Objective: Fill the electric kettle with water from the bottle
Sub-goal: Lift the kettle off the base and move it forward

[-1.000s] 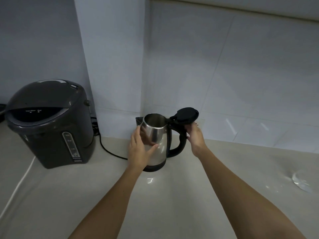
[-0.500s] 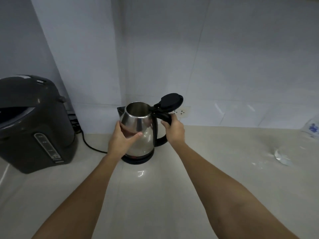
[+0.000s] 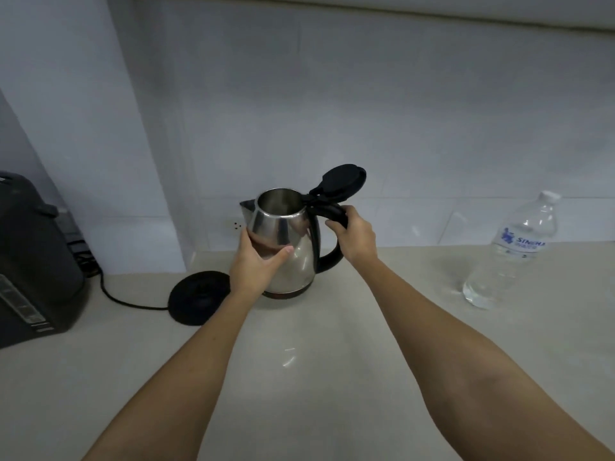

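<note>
The steel electric kettle (image 3: 293, 241) is upright near the wall with its black lid (image 3: 342, 179) flipped up and its mouth open. It is off its round black base (image 3: 199, 296), which lies just to its left. My left hand (image 3: 258, 266) cups the kettle's body from the left. My right hand (image 3: 354, 236) is wrapped around the top of the black handle. A clear water bottle (image 3: 509, 257) with a white cap stands upright at the right, apart from both hands.
A dark hot-water dispenser (image 3: 31, 261) stands at the far left, with a black cord (image 3: 123, 299) running from behind it to the kettle base. The pale countertop (image 3: 299, 361) meets a white tiled wall (image 3: 332, 111) behind.
The kettle has come off its base and shifted right with both hands on it. The view has swung right, so the bottle is now in view.
</note>
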Available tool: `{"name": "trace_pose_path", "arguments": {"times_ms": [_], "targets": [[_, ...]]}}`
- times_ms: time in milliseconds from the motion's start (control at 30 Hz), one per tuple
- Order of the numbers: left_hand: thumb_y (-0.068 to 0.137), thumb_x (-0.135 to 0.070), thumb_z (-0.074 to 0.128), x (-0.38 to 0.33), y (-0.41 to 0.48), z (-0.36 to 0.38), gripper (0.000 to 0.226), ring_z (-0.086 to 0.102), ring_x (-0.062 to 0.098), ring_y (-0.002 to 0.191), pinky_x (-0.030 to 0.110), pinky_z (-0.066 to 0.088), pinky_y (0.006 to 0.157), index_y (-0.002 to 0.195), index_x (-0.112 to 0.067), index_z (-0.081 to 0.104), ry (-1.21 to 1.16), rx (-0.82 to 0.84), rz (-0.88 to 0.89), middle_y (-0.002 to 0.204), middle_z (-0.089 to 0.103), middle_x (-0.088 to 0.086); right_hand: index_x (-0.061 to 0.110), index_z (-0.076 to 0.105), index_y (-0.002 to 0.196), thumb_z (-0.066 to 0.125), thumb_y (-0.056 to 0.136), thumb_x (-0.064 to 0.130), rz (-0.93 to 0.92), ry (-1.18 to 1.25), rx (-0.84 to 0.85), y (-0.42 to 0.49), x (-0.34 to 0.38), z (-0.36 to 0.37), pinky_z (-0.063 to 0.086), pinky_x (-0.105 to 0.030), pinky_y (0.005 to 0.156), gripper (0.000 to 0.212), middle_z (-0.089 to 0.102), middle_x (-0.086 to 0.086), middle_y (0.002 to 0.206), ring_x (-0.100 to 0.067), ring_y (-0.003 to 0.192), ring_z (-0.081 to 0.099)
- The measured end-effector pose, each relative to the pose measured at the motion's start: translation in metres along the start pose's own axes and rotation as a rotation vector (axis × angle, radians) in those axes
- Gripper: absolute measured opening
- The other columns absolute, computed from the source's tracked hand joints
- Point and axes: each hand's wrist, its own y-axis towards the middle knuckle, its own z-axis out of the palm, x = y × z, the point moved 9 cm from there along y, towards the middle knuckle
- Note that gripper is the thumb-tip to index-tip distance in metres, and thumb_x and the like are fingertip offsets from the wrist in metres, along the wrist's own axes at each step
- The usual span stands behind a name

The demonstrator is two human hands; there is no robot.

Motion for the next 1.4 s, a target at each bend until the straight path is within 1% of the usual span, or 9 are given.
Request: {"name": "trace_pose_path", "arguments": {"times_ms": [133, 333, 467, 600, 733, 900, 1067, 1233, 1400], "targets": [[0.061, -0.065, 0.075, -0.023, -0.023, 0.058, 0.09, 0.057, 0.02, 0.118, 0.034, 0.049, 0.094, 0.135, -0.028, 0.037, 0.007, 0.034, 0.002, 0.132, 0.058, -0.006, 0.02, 0.054, 0.117, 0.058, 0.09, 0.031, 0.038, -0.012, -0.016, -0.003, -0.054, -0.048, 0.041, -0.031, 0.074, 0.03, 0.059, 0.004, 0.09, -0.019, 0.085, 0.055], [0.06, -0.067, 0.074, -0.029, -0.061, 0.132, 0.092, 0.058, 0.022, 0.117, 0.037, 0.05, 0.095, 0.134, -0.024, 0.039, 0.03, 0.049, -0.062, 0.129, 0.059, -0.004, 0.021, 0.054, 0.117, 0.059, 0.09, 0.032, 0.082, -0.028, 0.014, -0.009, -0.125, -0.095, 0.04, -0.031, 0.074, 0.03, 0.059, 0.003, 0.09, -0.02, 0.084, 0.054], [0.061, -0.065, 0.074, -0.027, -0.077, 0.159, 0.089, 0.058, 0.022, 0.117, 0.039, 0.05, 0.096, 0.131, -0.022, 0.039, 0.048, 0.049, -0.109, 0.129, 0.059, -0.004, 0.021, 0.055, 0.117, 0.06, 0.09, 0.032, 0.098, -0.033, 0.048, -0.012, -0.152, -0.106, 0.039, -0.03, 0.073, 0.03, 0.058, 0.004, 0.088, -0.019, 0.083, 0.054], [0.064, -0.061, 0.076, -0.024, -0.087, 0.169, 0.088, 0.057, 0.021, 0.118, 0.035, 0.049, 0.096, 0.133, -0.021, 0.038, 0.063, 0.049, -0.133, 0.131, 0.058, -0.003, 0.021, 0.054, 0.117, 0.06, 0.089, 0.032, 0.099, -0.019, 0.079, -0.016, -0.167, -0.105, 0.039, -0.03, 0.074, 0.03, 0.059, 0.004, 0.09, -0.018, 0.083, 0.054], [0.065, -0.055, 0.078, -0.024, -0.092, 0.172, 0.083, 0.058, 0.019, 0.115, 0.032, 0.048, 0.092, 0.13, -0.022, 0.038, 0.036, 0.067, -0.13, 0.128, 0.059, -0.005, 0.021, 0.055, 0.118, 0.062, 0.088, 0.031, 0.093, 0.021, 0.058, -0.021, -0.172, -0.106, 0.039, -0.028, 0.076, 0.032, 0.059, 0.007, 0.09, -0.015, 0.084, 0.053], [0.067, -0.051, 0.079, -0.023, -0.094, 0.174, 0.08, 0.058, 0.021, 0.115, 0.041, 0.05, 0.096, 0.128, -0.02, 0.038, 0.052, 0.093, -0.145, 0.127, 0.058, -0.003, 0.021, 0.055, 0.118, 0.062, 0.089, 0.028, 0.11, 0.054, 0.066, -0.025, -0.172, -0.105, 0.039, -0.028, 0.077, 0.031, 0.06, 0.006, 0.092, -0.017, 0.086, 0.055], [0.069, -0.052, 0.078, -0.025, -0.096, 0.173, 0.08, 0.056, 0.024, 0.117, 0.046, 0.049, 0.095, 0.128, -0.019, 0.035, 0.107, 0.139, -0.156, 0.131, 0.055, -0.003, 0.021, 0.05, 0.128, 0.055, 0.093, 0.021, 0.109, 0.003, 0.106, -0.028, -0.169, -0.103, 0.043, -0.031, 0.081, 0.035, 0.067, -0.008, 0.106, -0.028, 0.098, 0.059], [0.071, -0.051, 0.077, -0.024, -0.094, 0.172, 0.078, 0.057, 0.026, 0.114, 0.045, 0.05, 0.092, 0.126, -0.016, 0.034, 0.16, 0.179, -0.194, 0.127, 0.055, -0.002, 0.023, 0.041, 0.137, 0.048, 0.096, 0.02, 0.146, -0.122, 0.109, -0.03, -0.165, -0.102, 0.043, -0.033, 0.077, 0.042, 0.066, -0.014, 0.105, -0.033, 0.096, 0.06], [0.072, -0.053, 0.075, -0.022, -0.091, 0.173, 0.09, 0.056, 0.029, 0.117, 0.043, 0.049, 0.09, 0.137, -0.012, 0.027, 0.191, 0.201, -0.204, 0.136, 0.051, 0.001, 0.022, 0.036, 0.142, 0.045, 0.097, 0.018, 0.195, -0.194, 0.129, -0.032, -0.165, -0.103, 0.044, -0.035, 0.079, 0.047, 0.064, -0.018, 0.109, -0.035, 0.098, 0.059]]}}
